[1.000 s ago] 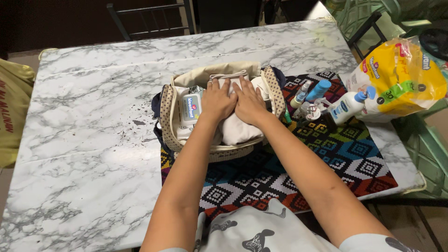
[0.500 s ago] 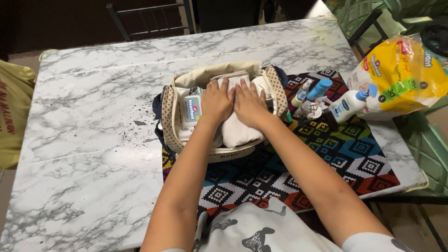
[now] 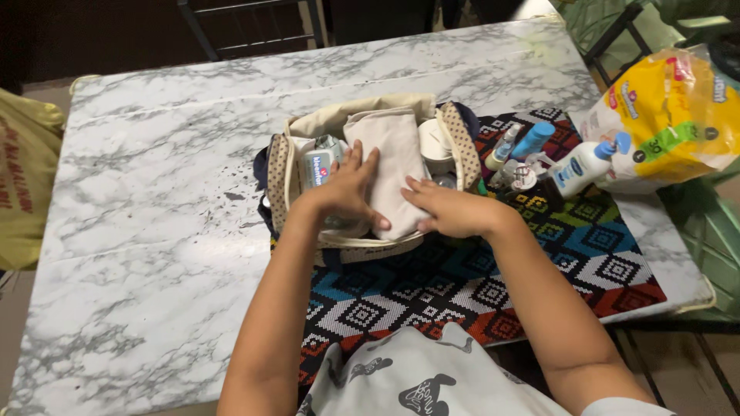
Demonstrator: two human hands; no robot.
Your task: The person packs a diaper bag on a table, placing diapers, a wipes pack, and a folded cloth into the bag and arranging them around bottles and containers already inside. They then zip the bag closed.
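Note:
An open beige bag (image 3: 451, 135) with dotted trim lies on a marble table (image 3: 154, 200). A folded cream cloth (image 3: 397, 150) sits inside it, standing lengthwise. My left hand (image 3: 347, 189) rests flat on the cloth's left side, fingers spread. My right hand (image 3: 447, 208) presses the cloth's lower right edge. A small clear bottle (image 3: 317, 163) with a blue label lies in the bag to the left of the cloth, and a white round lid (image 3: 435, 146) shows on the right.
A colourful patterned mat (image 3: 555, 254) lies under the bag. Small bottles (image 3: 532, 142) and a white pump bottle (image 3: 582, 166) stand right of it, beside a yellow packet (image 3: 663, 115). A chair (image 3: 247, 23) stands behind the table, a yellow bag (image 3: 23, 177) at left.
Both hands have slid back toward me off the middle of the cloth, uncovering its upper part. The cloth now lies longer and narrower in the bag.

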